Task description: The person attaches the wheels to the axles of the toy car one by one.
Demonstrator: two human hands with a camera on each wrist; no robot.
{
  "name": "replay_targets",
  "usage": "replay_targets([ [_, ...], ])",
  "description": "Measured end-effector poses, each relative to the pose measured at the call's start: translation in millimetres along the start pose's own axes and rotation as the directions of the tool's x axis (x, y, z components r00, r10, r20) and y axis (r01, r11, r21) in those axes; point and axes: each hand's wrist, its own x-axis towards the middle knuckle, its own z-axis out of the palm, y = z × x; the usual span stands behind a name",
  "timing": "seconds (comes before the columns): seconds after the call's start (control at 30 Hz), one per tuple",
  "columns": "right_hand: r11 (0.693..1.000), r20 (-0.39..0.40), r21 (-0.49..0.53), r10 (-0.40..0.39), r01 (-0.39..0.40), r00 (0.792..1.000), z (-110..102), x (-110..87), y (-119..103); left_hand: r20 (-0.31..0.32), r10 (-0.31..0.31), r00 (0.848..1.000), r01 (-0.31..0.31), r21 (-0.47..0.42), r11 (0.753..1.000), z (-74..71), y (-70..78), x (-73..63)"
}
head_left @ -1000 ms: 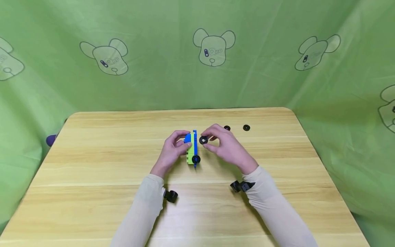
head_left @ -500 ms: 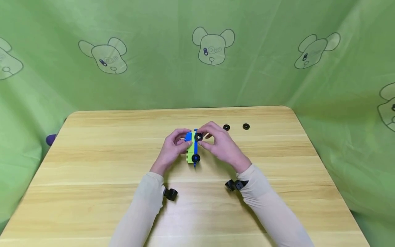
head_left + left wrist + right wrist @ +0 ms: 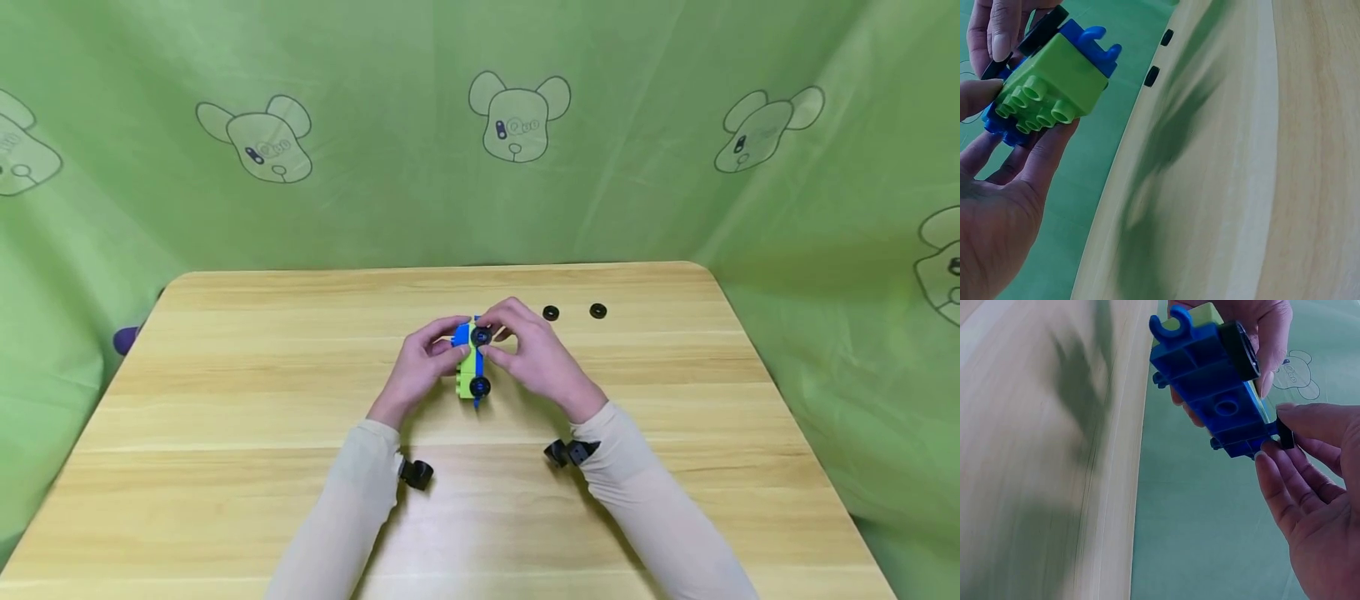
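My left hand (image 3: 422, 367) holds a toy car (image 3: 467, 367) of lime green and blue building blocks above the table, tipped on its side. In the left wrist view, the studs of its green block (image 3: 1054, 87) face the camera. The blue underside (image 3: 1216, 394) shows in the right wrist view, with a hook at one end and bare axle pegs (image 3: 1160, 380) along one side. One black wheel (image 3: 1241, 351) sits on the near axle of the other side. With thumb and fingers, my right hand (image 3: 543, 367) pinches a second wheel (image 3: 1285, 432) against the far axle end.
Two loose black wheels (image 3: 551, 312) (image 3: 597, 311) lie on the wooden table (image 3: 225, 500) beyond my right hand. A green curtain (image 3: 390, 200) with bear-head drawings hangs behind the table. A small purple object (image 3: 126, 340) shows past the left edge.
My right hand has moved left, bringing its wheel from beside the car onto the axle end, where blue now shows in the wheel's hole. The left hand and car are almost still.
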Motion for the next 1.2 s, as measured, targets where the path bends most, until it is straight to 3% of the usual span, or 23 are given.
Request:
replay_targets([
  [0.4, 1.0, 0.003, 0.01, 0.009, -0.009, 1.0, 5.0, 0.2, -1.5, -0.016, 0.023, 1.0, -0.023, 0.011, 1.0, 1.5, -3.9, 0.6],
  [0.67, 0.999, -0.019, 0.032, -0.001, 0.001, 1.0, 7.7, 0.5, -1.2, -0.029, -0.012, 0.999, 0.012, 0.004, 1.0, -0.9, -2.4, 1.7],
  [0.87, 0.996, -0.053, 0.074, 0.05, -0.046, 0.997, 11.6, 0.1, -0.1, -0.054, -0.026, 0.998, 0.028, 0.029, 0.999, 3.7, 19.0, -7.6],
  [0.93, 0.993, -0.058, 0.089, 0.079, -0.074, 0.995, 12.7, 0.2, 0.1, -0.061, -0.014, 0.998, 0.016, 0.025, 1.0, 3.5, 17.5, -7.2],
  [1.1, 0.982, -0.052, 0.122, 0.15, -0.143, 0.987, 13.2, 0.2, -0.7, -0.078, 0.019, 0.997, -0.019, 0.003, 1.0, -1.5, -2.6, 0.8],
  [1.2, 0.97, -0.04, 0.15, 0.197, -0.189, 0.98, 13.6, -0.7, -1.0, -0.083, 0.022, 0.996, -0.023, -0.005, 1.0, -1.3, -3.7, 0.4],
])
